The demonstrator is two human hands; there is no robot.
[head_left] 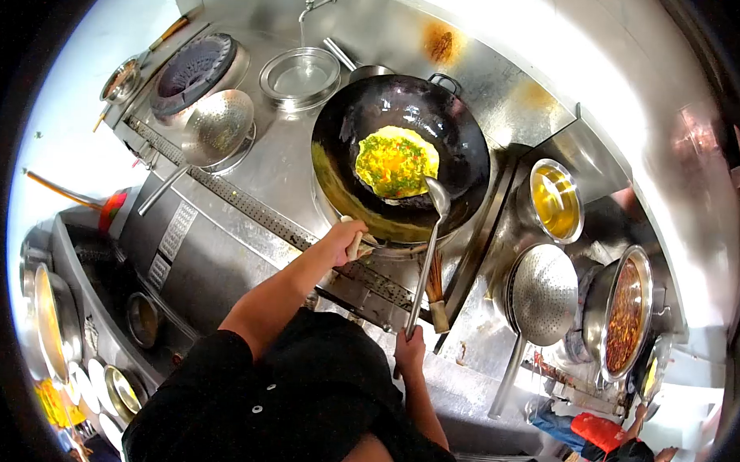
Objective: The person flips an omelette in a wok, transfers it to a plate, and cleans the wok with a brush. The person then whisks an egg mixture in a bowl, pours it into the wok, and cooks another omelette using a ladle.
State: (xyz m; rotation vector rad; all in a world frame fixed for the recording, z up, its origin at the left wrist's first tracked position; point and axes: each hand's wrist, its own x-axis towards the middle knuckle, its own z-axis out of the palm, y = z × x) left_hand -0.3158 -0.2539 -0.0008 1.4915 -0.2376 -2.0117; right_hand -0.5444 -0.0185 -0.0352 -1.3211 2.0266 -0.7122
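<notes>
A black wok [463, 145] sits on the steel range, and a round yellow omelette with green and orange bits [397, 163] lies in it. My left hand [343, 241] is closed on a pale cloth [356, 245] at the wok's near rim. My right hand [410, 352] is wrapped round the handle of a long steel ladle [439, 198]. The ladle's bowl rests inside the wok, at the right edge of the omelette. A bamboo brush [437, 294] lies just right of the ladle handle.
Left stand a perforated strainer [219, 128], a burner [194, 74] and a water basin [300, 75]. Right are a bowl of oil [555, 202], another strainer [545, 294] and a bowl of reddish-brown food [625, 313]. A person in red and black [603, 435] is at lower right.
</notes>
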